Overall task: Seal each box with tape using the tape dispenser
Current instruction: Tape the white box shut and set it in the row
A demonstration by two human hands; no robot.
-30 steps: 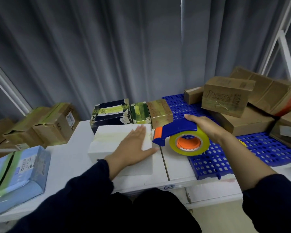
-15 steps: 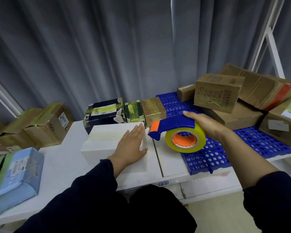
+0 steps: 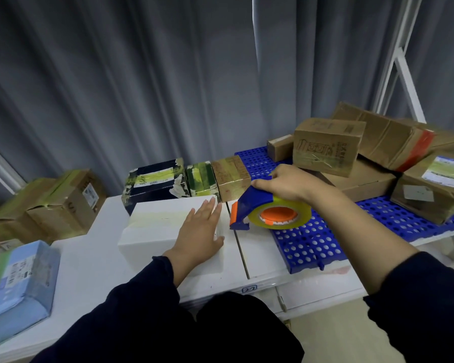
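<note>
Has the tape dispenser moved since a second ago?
Barely. The dispenser still sits just right of the white box, its nose near the table seam.

White box [image 3: 165, 229] flat on table, yellowish tape strip across top; blue-orange tape dispenser [image 3: 268, 209] just right, tilted.

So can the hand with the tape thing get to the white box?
Probably yes. The right hand holds the dispenser just beside the white box, with only bare table between. The left hand lies flat on the box's near right part.
</note>
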